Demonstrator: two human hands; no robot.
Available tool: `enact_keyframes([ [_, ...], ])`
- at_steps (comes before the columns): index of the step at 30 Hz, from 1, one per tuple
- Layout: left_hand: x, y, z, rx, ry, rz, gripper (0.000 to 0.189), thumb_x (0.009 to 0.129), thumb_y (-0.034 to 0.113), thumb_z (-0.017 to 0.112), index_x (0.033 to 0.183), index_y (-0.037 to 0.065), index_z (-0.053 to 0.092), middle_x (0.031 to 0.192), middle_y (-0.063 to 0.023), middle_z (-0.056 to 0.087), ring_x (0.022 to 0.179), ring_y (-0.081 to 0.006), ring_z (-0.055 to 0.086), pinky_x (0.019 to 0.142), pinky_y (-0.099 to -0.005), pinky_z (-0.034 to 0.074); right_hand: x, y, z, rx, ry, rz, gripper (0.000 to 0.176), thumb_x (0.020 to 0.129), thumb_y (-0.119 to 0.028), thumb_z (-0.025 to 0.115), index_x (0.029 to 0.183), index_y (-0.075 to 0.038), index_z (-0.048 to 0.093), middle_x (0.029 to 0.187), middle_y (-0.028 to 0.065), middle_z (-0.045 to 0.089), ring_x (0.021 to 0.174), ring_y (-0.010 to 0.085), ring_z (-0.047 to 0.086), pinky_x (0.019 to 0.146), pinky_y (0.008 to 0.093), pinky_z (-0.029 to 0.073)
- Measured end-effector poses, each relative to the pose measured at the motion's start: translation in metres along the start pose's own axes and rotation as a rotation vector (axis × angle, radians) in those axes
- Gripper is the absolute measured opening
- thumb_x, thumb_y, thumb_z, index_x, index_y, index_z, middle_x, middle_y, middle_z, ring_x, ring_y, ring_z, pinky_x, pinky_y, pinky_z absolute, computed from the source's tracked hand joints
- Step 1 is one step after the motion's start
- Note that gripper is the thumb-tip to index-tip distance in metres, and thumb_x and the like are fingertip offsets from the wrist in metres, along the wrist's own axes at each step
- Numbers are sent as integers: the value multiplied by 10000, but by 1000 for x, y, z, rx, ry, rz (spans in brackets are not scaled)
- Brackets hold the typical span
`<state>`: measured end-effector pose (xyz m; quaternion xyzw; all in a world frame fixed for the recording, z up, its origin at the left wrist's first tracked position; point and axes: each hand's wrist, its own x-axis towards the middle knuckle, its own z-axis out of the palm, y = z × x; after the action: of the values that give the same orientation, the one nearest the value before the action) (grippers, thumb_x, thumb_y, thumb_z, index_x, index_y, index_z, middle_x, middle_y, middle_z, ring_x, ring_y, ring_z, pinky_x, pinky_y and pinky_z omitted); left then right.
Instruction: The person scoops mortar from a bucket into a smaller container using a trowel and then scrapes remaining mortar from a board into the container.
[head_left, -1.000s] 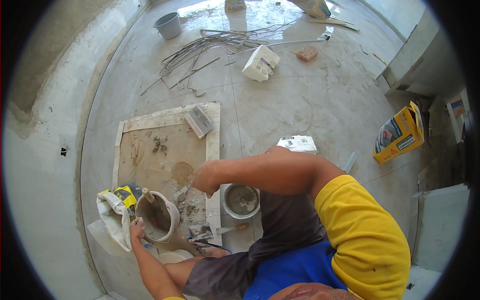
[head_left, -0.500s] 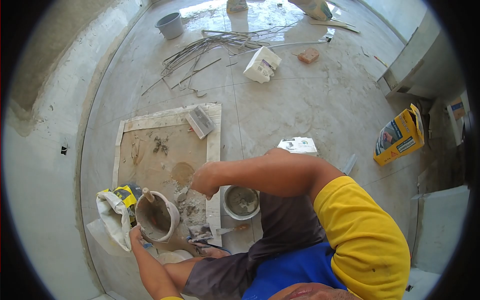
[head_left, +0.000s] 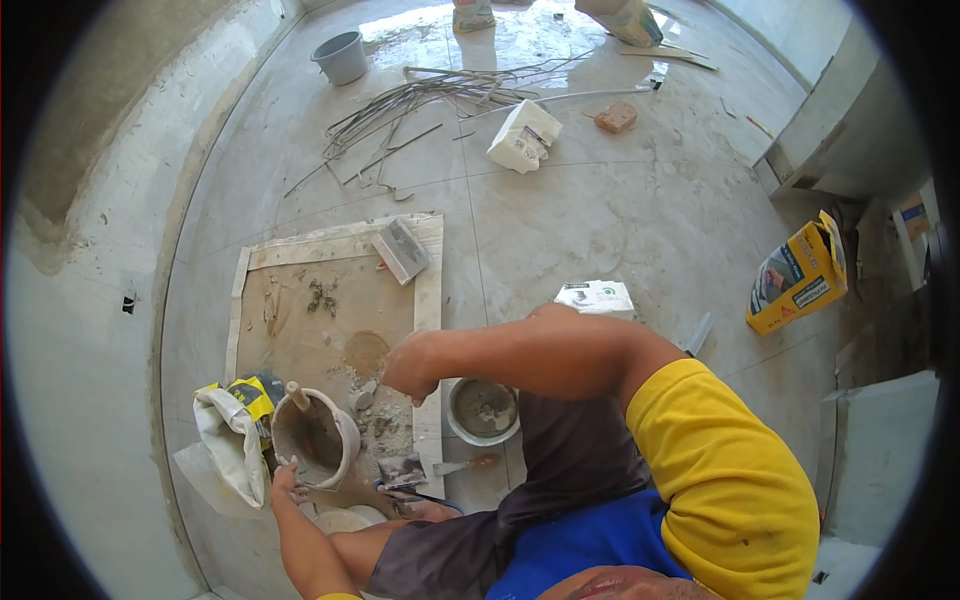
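My left hand (head_left: 289, 482) is at the lower left side of a round mortar bucket (head_left: 346, 437), fingers apart and close against its outside. A wooden handle (head_left: 297, 395) stands up inside the bucket. Beside it lies an opened white, yellow and black bag (head_left: 228, 437). My right hand (head_left: 409, 367) is closed above the right part of a dusty board (head_left: 300, 290), near grey lumps (head_left: 363, 396); its fingertips are turned away, and anything in it is hidden. A metal bowl with grey mix (head_left: 483, 408) sits below my right forearm.
A putty knife (head_left: 468, 464) lies near my foot. Farther off are a box-like block (head_left: 403, 250), a white package (head_left: 597, 298), a yellow box (head_left: 797, 275), a white block (head_left: 525, 136), a brick (head_left: 616, 117), metal rods (head_left: 420, 95) and a grey bucket (head_left: 341, 59).
My left hand has shifted slightly right and down along the bucket, and its fingers now show spread. My right hand has hardly moved.
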<state>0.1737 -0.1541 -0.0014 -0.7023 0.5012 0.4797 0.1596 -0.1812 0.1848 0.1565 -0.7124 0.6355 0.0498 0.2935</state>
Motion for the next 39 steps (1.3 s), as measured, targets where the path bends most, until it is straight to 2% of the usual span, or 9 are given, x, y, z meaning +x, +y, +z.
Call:
enact_keyframes([
  [2,-5,3,3,4,-34,29,914,828,546,542,1444,63,70,1455,-285,125,1286,-484,268,1024,-591,222,1,1,0,1,-3,-11,379,730,-275,725,1001,-21,650,1002,171,647,991,338,600,795,443,484],
  [4,23,-3,-3,28,26,8,787,847,448,556,1431,167,111,1381,-286,262,1177,-499,389,958,-625,289,-1,0,-1,2,-7,-5,383,730,-276,725,1006,-21,648,1002,172,647,991,340,600,794,443,484],
  [18,0,2,9,-58,-69,-65,811,846,480,535,1450,159,99,1409,-314,190,1223,-526,319,998,-652,197,-4,-3,2,-17,26,13,367,755,-332,701,952,-22,685,1010,146,657,991,302,606,833,403,477],
  [23,14,-1,2,-34,-44,-70,795,841,474,547,1446,173,128,1400,-306,217,1192,-507,360,965,-673,235,-2,-2,3,-8,-12,-8,452,743,-305,716,1082,-31,597,1051,164,629,1040,330,579,835,445,472],
  [26,26,-5,-6,-74,-56,-116,964,803,555,584,1455,119,24,1430,-273,212,1248,-489,304,1009,-617,232,-3,-5,1,11,-22,10,459,744,-307,715,1089,-30,590,1056,160,628,1043,327,578,837,446,471],
  [29,30,-7,-9,-59,36,-114,904,807,536,591,1441,88,127,1280,-228,381,1045,-418,487,931,-590,347,-2,-7,0,3,-36,7,467,744,-307,715,1096,-31,583,1058,159,627,1046,325,578,837,446,471],
  [31,26,-7,-11,-82,40,-17,685,840,471,573,1329,59,328,989,-136,486,773,-288,540,767,-507,458,-1,-7,0,0,-33,0,464,745,-304,714,1095,-30,582,1056,160,627,1045,324,578,837,445,470],
  [34,38,-5,-7,-239,161,70,488,862,392,543,1229,87,438,893,-108,510,723,-256,523,662,-420,466,4,-6,6,-15,1,-15,410,750,-313,708,1026,-21,631,1032,157,642,1017,316,593,834,427,474],
  [39,28,19,-6,-171,166,206,445,868,356,559,1195,71,455,913,-103,491,724,-218,501,617,-369,472,7,-7,7,-38,10,-22,379,751,-331,705,957,-14,682,1009,157,656,987,309,608,833,410,477],
])
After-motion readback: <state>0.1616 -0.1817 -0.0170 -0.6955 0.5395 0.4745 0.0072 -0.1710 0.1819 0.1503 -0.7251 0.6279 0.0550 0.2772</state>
